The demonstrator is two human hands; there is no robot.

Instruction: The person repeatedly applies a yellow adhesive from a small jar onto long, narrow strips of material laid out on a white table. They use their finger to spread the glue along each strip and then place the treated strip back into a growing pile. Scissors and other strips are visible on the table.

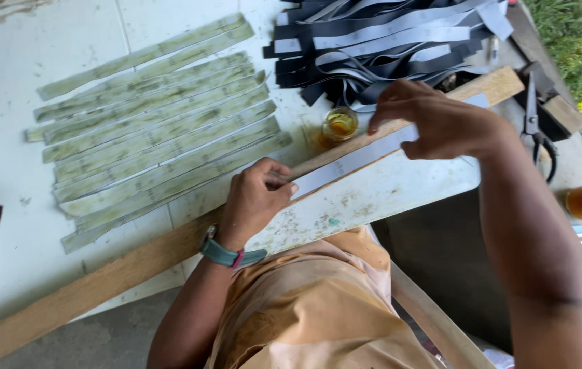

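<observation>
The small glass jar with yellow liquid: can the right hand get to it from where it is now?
Probably yes. The right hand presses the pale strip just beside the jar, and nothing lies between them; it would only need to let go of the strip.

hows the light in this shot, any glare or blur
Head view: hard daylight, the white table nearly washed out at upper left; the grass at the right edge is overexposed; the right hand looks slightly soft, the left hand sharper; a shadow lies beneath the table edge.

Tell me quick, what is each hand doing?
Left hand: fingers curled, pressing one end of the pale strip on the wooden plank.
Right hand: pinching the same strip's far part.
</observation>
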